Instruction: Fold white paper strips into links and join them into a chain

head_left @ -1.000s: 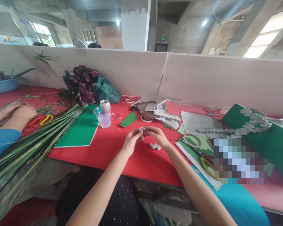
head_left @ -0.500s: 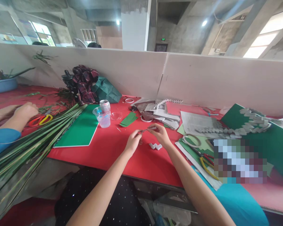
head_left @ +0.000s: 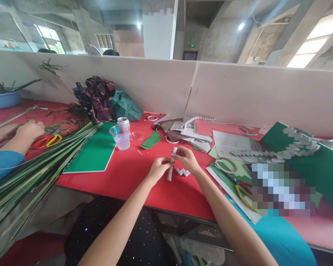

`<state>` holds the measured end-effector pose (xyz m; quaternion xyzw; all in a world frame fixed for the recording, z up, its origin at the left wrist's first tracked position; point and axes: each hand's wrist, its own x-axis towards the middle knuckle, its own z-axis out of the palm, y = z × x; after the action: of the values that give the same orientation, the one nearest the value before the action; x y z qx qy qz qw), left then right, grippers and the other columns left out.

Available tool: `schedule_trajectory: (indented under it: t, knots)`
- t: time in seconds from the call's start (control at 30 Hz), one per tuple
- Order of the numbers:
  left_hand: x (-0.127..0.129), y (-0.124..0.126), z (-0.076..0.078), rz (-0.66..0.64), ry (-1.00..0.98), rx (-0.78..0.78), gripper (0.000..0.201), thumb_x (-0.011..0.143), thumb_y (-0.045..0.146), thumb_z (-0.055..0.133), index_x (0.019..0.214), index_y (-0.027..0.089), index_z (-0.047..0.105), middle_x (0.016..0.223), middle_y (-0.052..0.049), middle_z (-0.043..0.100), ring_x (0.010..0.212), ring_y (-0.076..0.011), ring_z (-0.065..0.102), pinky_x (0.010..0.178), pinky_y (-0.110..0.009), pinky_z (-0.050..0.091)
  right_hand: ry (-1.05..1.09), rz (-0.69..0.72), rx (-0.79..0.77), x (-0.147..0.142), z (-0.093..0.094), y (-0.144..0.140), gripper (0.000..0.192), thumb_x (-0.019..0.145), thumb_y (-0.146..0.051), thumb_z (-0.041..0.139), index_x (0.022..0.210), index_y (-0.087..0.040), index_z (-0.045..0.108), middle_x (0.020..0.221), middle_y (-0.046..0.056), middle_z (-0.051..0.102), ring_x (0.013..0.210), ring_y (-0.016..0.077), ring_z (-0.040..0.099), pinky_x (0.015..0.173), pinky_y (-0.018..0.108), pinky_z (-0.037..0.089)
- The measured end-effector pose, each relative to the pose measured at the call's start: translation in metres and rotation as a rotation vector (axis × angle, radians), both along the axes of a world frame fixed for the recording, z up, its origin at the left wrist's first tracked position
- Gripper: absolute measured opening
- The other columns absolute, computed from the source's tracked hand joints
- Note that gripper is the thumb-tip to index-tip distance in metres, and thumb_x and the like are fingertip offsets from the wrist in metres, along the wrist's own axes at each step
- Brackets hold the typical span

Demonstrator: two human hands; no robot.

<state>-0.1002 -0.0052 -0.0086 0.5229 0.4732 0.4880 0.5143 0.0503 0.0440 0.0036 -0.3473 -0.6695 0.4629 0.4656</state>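
Observation:
My left hand (head_left: 158, 169) and my right hand (head_left: 187, 158) pinch a narrow folded strip of grey printed paper (head_left: 171, 168), which stands nearly upright above the red table (head_left: 133, 173). The right fingers grip its top end, the left fingers its middle. Two small folded paper pieces (head_left: 182, 172) lie on the table just under my right hand. A long chain of the same folded pieces (head_left: 290, 144) runs over the green board (head_left: 324, 166) at the right.
A plastic cup (head_left: 120, 138) and a can (head_left: 124, 125) stand by a green sheet (head_left: 96, 153). Newspaper scraps (head_left: 233, 145), tape rings (head_left: 225, 165) and yellow-handled pliers (head_left: 242, 194) lie right. Long green leaves (head_left: 36, 166) and another person's hands (head_left: 26, 130) are left.
The paper strip went from a small wad to stretched level between my hands, and now stands upright. The other person's hands shifted slightly on the left.

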Motion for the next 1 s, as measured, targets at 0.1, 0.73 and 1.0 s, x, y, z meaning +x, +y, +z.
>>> schedule_trajectory:
  t: [0.1, 0.73, 1.0]
  knots:
    - [-0.0004, -0.0002, 0.0011, 0.002, -0.011, -0.019, 0.014, 0.069, 0.024, 0.065, 0.077, 0.014, 0.070, 0.077, -0.006, 0.069, 0.074, -0.0183, 0.061, 0.070, -0.028, 0.044, 0.009, 0.003, 0.010, -0.0010, -0.0005, -0.0013, 0.025, 0.069, -0.041, 0.072, 0.079, -0.019, 0.063, 0.073, 0.001, 0.065, 0.069, 0.0173, 0.061, 0.066, 0.029, 0.049]
    - [0.0002, -0.0005, 0.0049, -0.082, -0.175, -0.089, 0.019, 0.067, 0.030, 0.068, 0.072, 0.011, 0.066, 0.060, -0.002, 0.060, 0.055, -0.0115, 0.052, 0.057, -0.025, 0.039, -0.226, -0.113, 0.253, -0.0034, -0.0046, -0.0073, 0.029, 0.080, -0.017, 0.047, 0.094, -0.020, 0.072, 0.082, 0.004, 0.072, 0.075, 0.0186, 0.067, 0.070, 0.029, 0.052]
    - [-0.0014, 0.0004, 0.0028, -0.033, -0.273, -0.117, 0.019, 0.065, 0.028, 0.069, 0.073, 0.012, 0.067, 0.066, -0.005, 0.064, 0.067, -0.0185, 0.062, 0.064, -0.028, 0.045, -0.154, 0.031, 0.206, -0.0032, -0.0008, -0.0096, 0.035, 0.083, -0.022, 0.050, 0.115, -0.021, 0.065, 0.104, 0.007, 0.070, 0.096, 0.0221, 0.066, 0.083, 0.034, 0.052]
